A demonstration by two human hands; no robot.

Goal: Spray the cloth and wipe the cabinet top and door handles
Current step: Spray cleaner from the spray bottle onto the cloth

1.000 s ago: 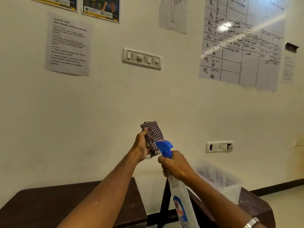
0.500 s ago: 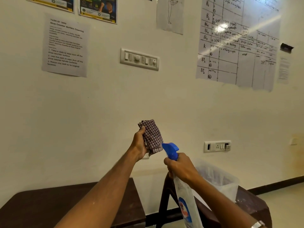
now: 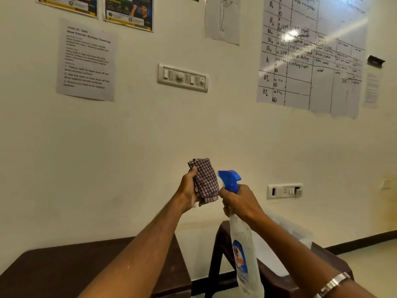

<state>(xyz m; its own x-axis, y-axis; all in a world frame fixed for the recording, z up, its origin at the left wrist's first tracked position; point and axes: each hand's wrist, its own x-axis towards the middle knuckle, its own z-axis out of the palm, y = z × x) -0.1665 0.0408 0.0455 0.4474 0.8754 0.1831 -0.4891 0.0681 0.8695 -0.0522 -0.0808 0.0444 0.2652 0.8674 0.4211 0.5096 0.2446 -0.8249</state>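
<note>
My left hand (image 3: 189,190) holds a folded checked cloth (image 3: 205,181) up in front of the wall. My right hand (image 3: 240,201) grips the neck of a clear spray bottle (image 3: 245,254) with a blue trigger head (image 3: 229,179). The nozzle points left at the cloth and almost touches it. The dark brown cabinet top (image 3: 53,269) lies below my left forearm at the bottom left. No door handles are in view.
A dark brown stool or small table (image 3: 223,239) stands at the lower right with a clear plastic bin (image 3: 300,235) on it. The wall carries a switch panel (image 3: 182,78), a socket (image 3: 284,191), printed sheets and a handwritten chart.
The spray head has moved back left, close to the cloth, after drawing slightly away. The cloth stays held up in my left hand.
</note>
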